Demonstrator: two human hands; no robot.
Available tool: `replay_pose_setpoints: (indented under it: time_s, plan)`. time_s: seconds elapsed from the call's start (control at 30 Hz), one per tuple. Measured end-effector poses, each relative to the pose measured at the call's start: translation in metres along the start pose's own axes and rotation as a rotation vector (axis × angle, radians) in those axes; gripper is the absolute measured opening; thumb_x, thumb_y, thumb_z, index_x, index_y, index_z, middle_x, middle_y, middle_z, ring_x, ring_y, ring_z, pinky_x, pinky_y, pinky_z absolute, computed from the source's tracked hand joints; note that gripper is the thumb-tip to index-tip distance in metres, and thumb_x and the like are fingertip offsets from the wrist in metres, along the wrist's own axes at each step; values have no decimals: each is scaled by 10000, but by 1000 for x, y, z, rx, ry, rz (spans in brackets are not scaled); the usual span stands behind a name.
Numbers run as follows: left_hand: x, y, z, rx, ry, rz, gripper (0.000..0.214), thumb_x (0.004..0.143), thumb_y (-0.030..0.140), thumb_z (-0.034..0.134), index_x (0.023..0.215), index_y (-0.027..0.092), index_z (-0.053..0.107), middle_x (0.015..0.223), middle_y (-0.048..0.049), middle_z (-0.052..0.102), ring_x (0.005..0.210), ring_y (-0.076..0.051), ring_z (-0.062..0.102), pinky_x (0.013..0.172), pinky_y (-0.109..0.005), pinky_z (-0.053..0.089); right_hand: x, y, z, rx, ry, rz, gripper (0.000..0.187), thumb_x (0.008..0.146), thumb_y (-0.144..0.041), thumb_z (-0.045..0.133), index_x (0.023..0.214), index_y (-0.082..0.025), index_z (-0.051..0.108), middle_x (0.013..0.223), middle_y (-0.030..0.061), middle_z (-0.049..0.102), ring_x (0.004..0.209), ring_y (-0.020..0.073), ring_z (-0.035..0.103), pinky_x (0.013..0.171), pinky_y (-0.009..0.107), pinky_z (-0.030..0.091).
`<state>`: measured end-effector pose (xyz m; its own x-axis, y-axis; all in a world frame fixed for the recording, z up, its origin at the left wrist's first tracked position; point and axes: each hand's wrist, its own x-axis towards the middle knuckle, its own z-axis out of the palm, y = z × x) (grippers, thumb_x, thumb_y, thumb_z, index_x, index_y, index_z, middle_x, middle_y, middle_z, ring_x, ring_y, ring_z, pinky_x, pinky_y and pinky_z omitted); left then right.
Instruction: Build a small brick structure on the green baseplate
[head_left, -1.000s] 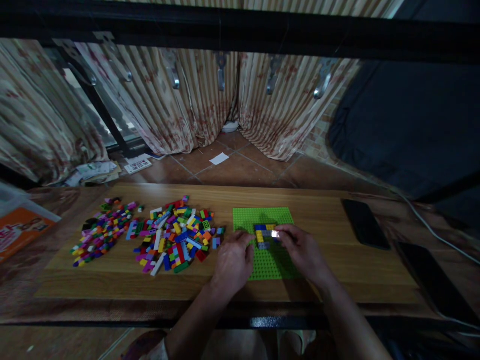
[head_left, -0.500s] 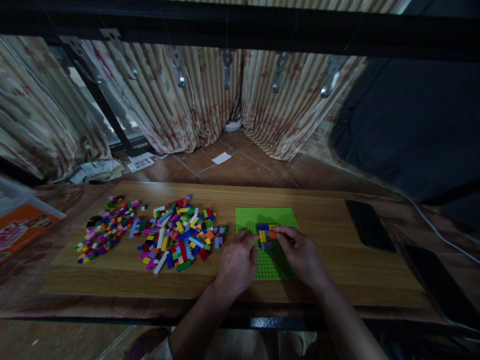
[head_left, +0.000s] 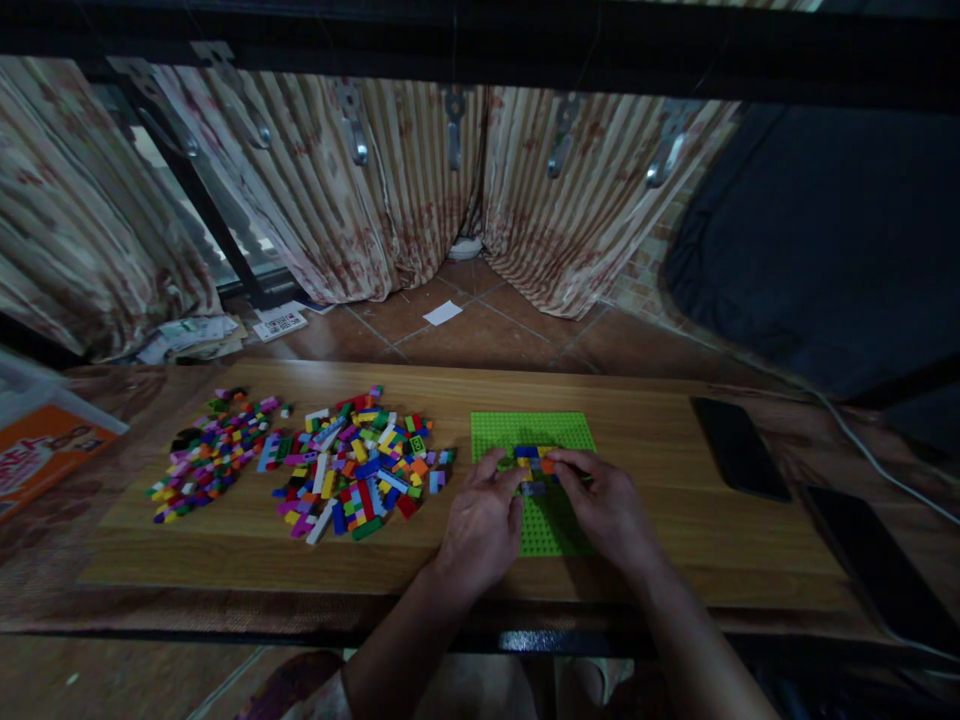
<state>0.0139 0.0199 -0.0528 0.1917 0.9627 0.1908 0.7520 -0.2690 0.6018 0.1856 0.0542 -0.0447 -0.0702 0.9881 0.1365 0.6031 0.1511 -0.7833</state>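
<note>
A green baseplate (head_left: pixel 525 430) lies on the wooden table (head_left: pixel 645 540), with a small build of blue, yellow, grey and orange bricks (head_left: pixel 531 464) on it. My left hand (head_left: pixel 480 520) rests on the plate's left side, its fingers curled and touching the build's left edge. My right hand (head_left: pixel 604 505) is on the right side, fingertips pinched on an orange brick (head_left: pixel 547 466) at the build's right edge. Both hands cover the plate's near half.
Two heaps of loose coloured bricks lie left of the plate, a bigger one (head_left: pixel 360 465) and a smaller one (head_left: pixel 210 455). Two dark phones (head_left: pixel 739 435) (head_left: pixel 877 565) lie at the right. An orange box (head_left: pixel 41 450) sits far left. Curtains hang beyond the table.
My left hand has slid forward until its fingers reach the build. A white brick seen at my right fingertips a second ago is gone from view; an orange one is there now.
</note>
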Motion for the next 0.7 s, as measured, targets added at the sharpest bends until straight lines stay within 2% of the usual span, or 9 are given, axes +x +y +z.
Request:
replay_pose_setpoints:
  time_s: [0.13, 0.27, 0.5, 0.7]
  plan:
    - [0, 1, -1, -4, -22, -2, 352, 865, 130, 498, 1195, 207, 595, 1347, -119, 498, 1257, -236, 489, 1035, -419, 458, 0, 4, 1, 16, -15, 6, 275, 873, -364, 504, 1012, -217, 691, 1057, 78, 721, 964, 230, 667, 848, 379, 496]
    - [0, 1, 0, -7, -24, -3, 362, 866, 142, 500, 1211, 210, 586, 1378, -123, 472, 1261, -243, 485, 1038, -427, 455, 1, 4, 3, -14, -24, 24, 295, 861, -361, 521, 1075, -204, 649, 973, 82, 738, 880, 235, 685, 794, 383, 509]
    - [-2, 1, 2, 1, -45, 4, 365, 877, 168, 488, 1231, 205, 568, 1405, -130, 454, 1279, -253, 469, 1066, -434, 426, 1, -2, 6, -26, -10, 26, 213, 852, -354, 520, 921, -213, 664, 935, 72, 740, 848, 225, 689, 760, 358, 519]
    - [-2, 0, 2, 0, -45, 5, 368, 877, 166, 480, 1234, 202, 562, 1407, -126, 452, 1290, -250, 458, 1064, -434, 429, 0, -5, 7, -40, 5, 39, 221, 845, -374, 528, 887, -223, 683, 917, 64, 740, 829, 226, 684, 756, 362, 514]
